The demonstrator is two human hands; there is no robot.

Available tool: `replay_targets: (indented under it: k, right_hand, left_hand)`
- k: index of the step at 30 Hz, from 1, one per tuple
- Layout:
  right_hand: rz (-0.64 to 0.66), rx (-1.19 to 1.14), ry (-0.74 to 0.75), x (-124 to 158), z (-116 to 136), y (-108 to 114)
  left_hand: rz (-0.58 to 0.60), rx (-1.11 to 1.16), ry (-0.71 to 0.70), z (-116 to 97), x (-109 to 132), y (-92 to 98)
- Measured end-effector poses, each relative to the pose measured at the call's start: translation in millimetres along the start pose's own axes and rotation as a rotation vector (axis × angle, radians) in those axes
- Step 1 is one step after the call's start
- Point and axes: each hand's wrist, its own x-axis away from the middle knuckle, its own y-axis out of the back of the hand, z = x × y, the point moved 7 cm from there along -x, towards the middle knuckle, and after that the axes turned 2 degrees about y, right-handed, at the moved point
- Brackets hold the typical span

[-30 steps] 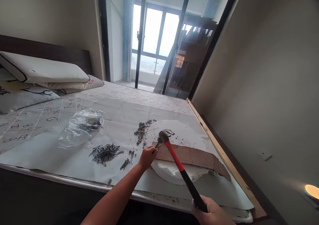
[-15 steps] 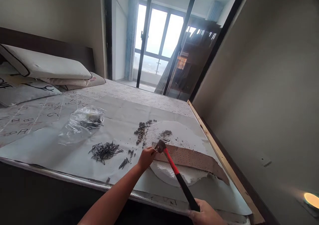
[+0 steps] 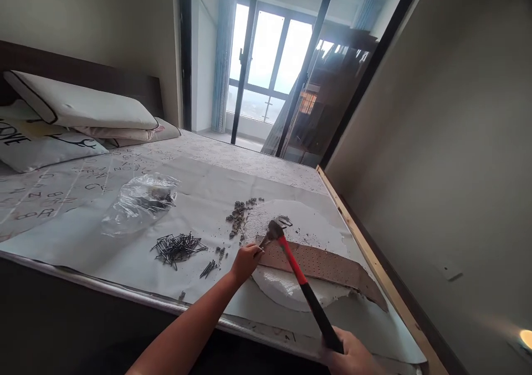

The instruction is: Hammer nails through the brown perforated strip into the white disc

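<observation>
My right hand point(image 3: 351, 353) is closed round the black grip of a hammer point(image 3: 305, 286), whose handle turns red near its dark head. The head hangs just above the left end of a brown strip point(image 3: 320, 261) dotted with small holes. At that end my left hand point(image 3: 245, 261) pinches a thin nail, mostly hidden by the fingers and close to the hammer head. Beneath the strip lies a white, ragged-edged slab point(image 3: 299, 294). Left of my left hand are a pile of nails point(image 3: 177, 248) and a smaller bunch of nails point(image 3: 208, 268).
Grey crumbs point(image 3: 236, 217) lie along the slab's left edge. A clear plastic bag point(image 3: 139, 203) rests on the pale sheet point(image 3: 199, 186) covering the bed. Pillows point(image 3: 91, 106) are stacked at the far left. A wooden rail point(image 3: 366, 242) runs along the right side by the wall.
The hammer head has risen slightly away from my left hand, uncovering more of the pinched piece. My left hand stays at the strip's end. The whole view has shifted a little.
</observation>
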Motion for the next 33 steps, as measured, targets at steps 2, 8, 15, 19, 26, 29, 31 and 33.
replay_targets:
  k: [2,8,15,19,26,29,31,33]
  right_hand:
    - [-0.032,-0.027,0.003,4.3,5.2,5.4]
    - [0.041,-0.016,-0.049,1.6,5.0,-7.2]
    - [-0.027,-0.035,0.002,4.8,13.9,8.4]
    - [0.005,-0.056,-0.004,5.8,19.7,3.3]
    - [0.041,-0.077,-0.065,4.8,-0.6,-8.1]
    - [0.014,-0.107,-0.049,5.3,-0.5,-5.6]
    - [0.028,-0.098,-0.054,3.3,-0.3,-8.0]
    - [0.059,-0.08,-0.056,0.9,-0.5,-11.2]
  left_hand:
    - [0.004,-0.005,0.001,-0.3,-0.4,-0.9]
    - [0.025,-0.013,0.014,-0.9,-3.0,-1.1]
    - [0.036,0.004,0.015,-0.2,-3.3,-3.2]
    - [0.034,0.0,0.026,-0.5,-2.4,0.0]
    - [0.023,0.009,0.016,-1.4,0.2,1.3]
    - [0.02,0.017,0.017,-1.3,0.0,1.7]
    - [0.015,0.01,0.019,-0.9,-0.1,2.5]
    - [0.009,-0.009,0.025,-0.2,-0.2,2.9]
